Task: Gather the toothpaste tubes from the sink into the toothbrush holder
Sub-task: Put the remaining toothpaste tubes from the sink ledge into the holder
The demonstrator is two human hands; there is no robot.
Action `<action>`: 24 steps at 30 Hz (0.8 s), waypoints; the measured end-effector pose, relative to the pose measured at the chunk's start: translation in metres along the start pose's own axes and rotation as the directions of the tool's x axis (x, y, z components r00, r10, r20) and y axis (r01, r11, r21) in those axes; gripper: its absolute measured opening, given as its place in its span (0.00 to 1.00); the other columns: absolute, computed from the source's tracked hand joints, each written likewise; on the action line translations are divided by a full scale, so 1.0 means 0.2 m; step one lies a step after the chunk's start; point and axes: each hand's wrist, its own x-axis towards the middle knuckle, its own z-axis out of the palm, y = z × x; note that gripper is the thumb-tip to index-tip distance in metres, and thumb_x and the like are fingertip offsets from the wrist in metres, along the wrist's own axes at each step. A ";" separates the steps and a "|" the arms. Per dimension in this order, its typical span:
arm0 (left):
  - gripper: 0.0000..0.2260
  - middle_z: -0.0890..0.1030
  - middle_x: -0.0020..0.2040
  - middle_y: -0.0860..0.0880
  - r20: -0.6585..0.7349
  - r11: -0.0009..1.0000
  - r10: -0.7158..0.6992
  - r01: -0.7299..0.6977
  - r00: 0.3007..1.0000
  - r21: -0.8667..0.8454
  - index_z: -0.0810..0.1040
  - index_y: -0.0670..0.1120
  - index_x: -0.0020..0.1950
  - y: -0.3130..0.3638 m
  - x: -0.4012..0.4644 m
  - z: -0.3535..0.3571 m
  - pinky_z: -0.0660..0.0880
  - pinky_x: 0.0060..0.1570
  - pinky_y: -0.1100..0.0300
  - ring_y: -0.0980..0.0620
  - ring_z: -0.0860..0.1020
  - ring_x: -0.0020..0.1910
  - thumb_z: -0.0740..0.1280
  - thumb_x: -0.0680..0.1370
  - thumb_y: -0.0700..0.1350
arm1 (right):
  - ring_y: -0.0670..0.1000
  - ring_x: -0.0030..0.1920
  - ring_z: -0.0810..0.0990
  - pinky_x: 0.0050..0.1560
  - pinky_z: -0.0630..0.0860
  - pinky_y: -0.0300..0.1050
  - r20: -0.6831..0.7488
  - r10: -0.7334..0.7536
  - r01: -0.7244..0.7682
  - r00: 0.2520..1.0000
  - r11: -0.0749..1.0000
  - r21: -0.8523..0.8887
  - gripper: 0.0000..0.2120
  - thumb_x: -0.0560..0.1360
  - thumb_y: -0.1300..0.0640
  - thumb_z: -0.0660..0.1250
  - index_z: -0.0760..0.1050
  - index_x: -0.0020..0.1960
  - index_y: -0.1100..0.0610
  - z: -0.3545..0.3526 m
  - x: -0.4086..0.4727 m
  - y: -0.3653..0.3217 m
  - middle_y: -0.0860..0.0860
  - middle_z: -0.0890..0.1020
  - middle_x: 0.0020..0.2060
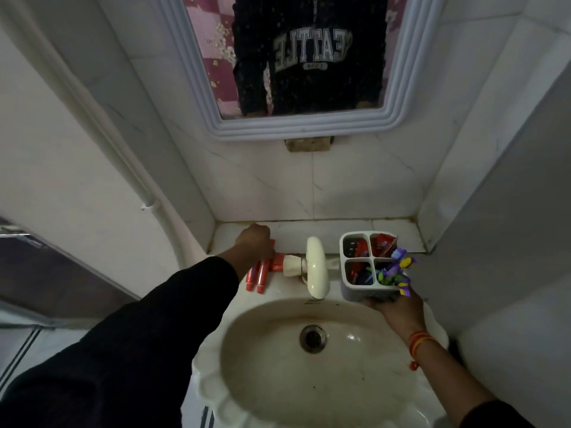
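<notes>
Red toothpaste tubes (258,274) lie on the sink's back left rim, caps pointing toward me. My left hand (255,242) is closed over their far ends. One more red tube with a white cap (285,263) lies crosswise against the tap. A white four-compartment toothbrush holder (347,287) is lifted over the sink's right rim by my right hand (394,307), which grips it from below. The holder has red tubes in its compartments and purple-yellow brush heads sticking out at the right.
The cream tap (316,267) stands between the tubes and the holder. The sink basin (262,366) with its drain (312,338) lies below. A tiled ledge (309,228) runs behind the sink, and a white-framed mirror (302,128) hangs above it.
</notes>
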 end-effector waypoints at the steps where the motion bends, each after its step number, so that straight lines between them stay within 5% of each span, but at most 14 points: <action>1: 0.17 0.78 0.61 0.39 -0.002 1.000 -0.010 0.010 1.000 -0.021 0.77 0.40 0.61 -0.01 0.01 0.02 0.77 0.52 0.54 0.40 0.80 0.59 0.70 0.75 0.47 | 0.54 0.54 0.81 0.57 0.74 0.48 -0.002 -0.003 0.003 1.000 1.000 0.002 0.30 0.57 0.63 0.83 0.77 0.56 0.54 0.00 0.00 0.00 0.57 0.84 0.52; 5: 0.16 0.77 0.61 0.39 -0.058 0.994 -0.029 0.023 0.998 -0.103 0.77 0.40 0.61 0.00 0.03 0.08 0.76 0.53 0.54 0.40 0.79 0.59 0.67 0.78 0.48 | 0.57 0.56 0.81 0.60 0.75 0.51 0.009 -0.001 0.001 1.000 1.000 0.003 0.31 0.56 0.61 0.84 0.76 0.57 0.54 0.00 0.00 0.01 0.56 0.84 0.53; 9: 0.20 0.78 0.60 0.40 -0.074 0.983 -0.062 0.048 0.995 -0.180 0.77 0.41 0.60 0.01 0.02 0.07 0.76 0.51 0.54 0.41 0.79 0.59 0.74 0.73 0.50 | 0.55 0.57 0.80 0.62 0.75 0.53 0.013 -0.006 0.006 1.000 1.000 0.021 0.38 0.51 0.47 0.81 0.77 0.59 0.53 0.00 0.00 0.01 0.53 0.84 0.54; 13: 0.24 0.81 0.56 0.42 -0.115 0.972 -0.050 0.022 0.992 -0.235 0.77 0.42 0.59 0.03 0.00 0.03 0.74 0.44 0.57 0.41 0.81 0.55 0.77 0.67 0.51 | 0.53 0.56 0.79 0.59 0.72 0.46 0.022 -0.028 0.029 0.999 0.999 -0.039 0.31 0.58 0.62 0.83 0.77 0.59 0.56 -0.01 -0.01 -0.01 0.55 0.83 0.53; 19: 0.16 0.86 0.55 0.47 -0.243 0.936 0.139 -0.207 0.960 -0.284 0.86 0.48 0.56 0.16 -0.06 -0.25 0.80 0.54 0.59 0.46 0.84 0.53 0.74 0.70 0.48 | 0.53 0.56 0.80 0.58 0.72 0.46 0.051 -0.016 0.019 0.999 0.998 -0.061 0.30 0.59 0.61 0.83 0.76 0.57 0.51 -0.02 0.00 -0.02 0.52 0.83 0.51; 24: 0.14 0.86 0.58 0.47 -0.436 0.857 0.299 -0.440 0.849 -0.269 0.85 0.47 0.61 0.30 -0.17 -0.49 0.80 0.59 0.59 0.52 0.85 0.53 0.73 0.76 0.42 | 0.50 0.54 0.79 0.56 0.72 0.42 0.047 -0.006 0.009 0.999 0.997 -0.072 0.29 0.59 0.61 0.82 0.78 0.58 0.55 -0.02 -0.01 -0.04 0.50 0.83 0.50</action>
